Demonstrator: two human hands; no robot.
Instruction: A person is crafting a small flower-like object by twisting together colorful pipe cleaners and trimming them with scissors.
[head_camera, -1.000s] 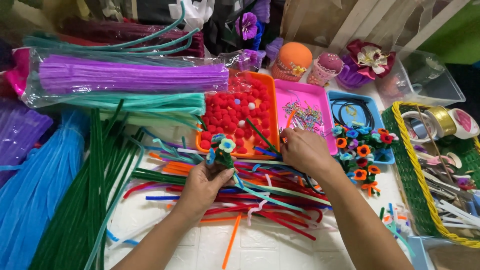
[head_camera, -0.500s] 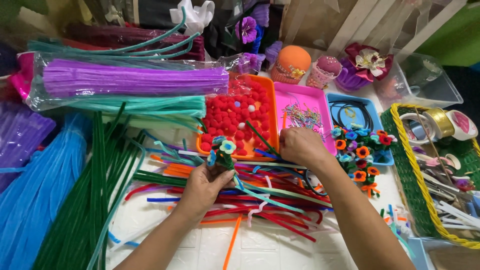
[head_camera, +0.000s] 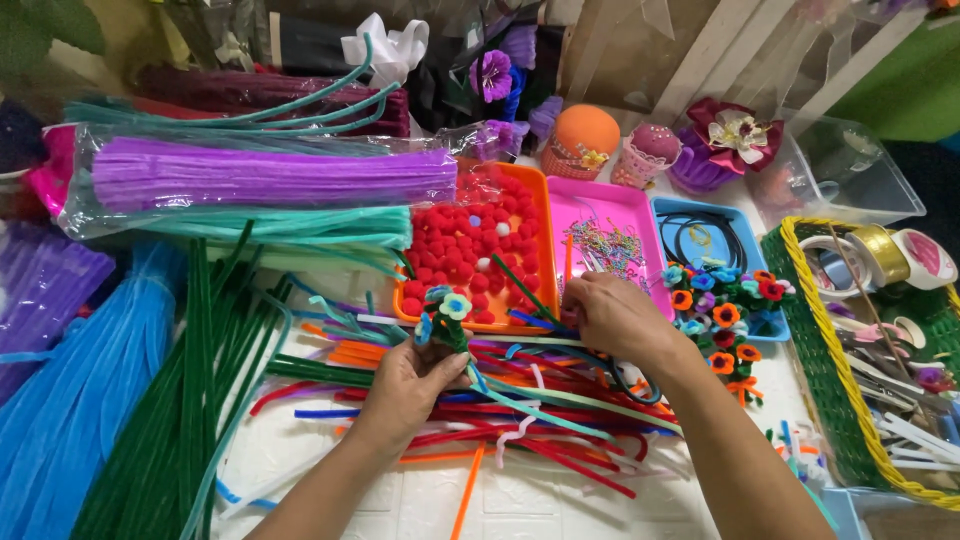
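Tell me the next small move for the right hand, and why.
Probably lift the green pipe cleaner clear of the pile and bring it to the small flower bunch. The right hand pinches at its lower end beside the orange tray, while the left hand holds the bunch upright.

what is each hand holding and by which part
Left hand grips a small pipe-cleaner flower by its stem. Right hand pinches a green pipe cleaner at its lower end.
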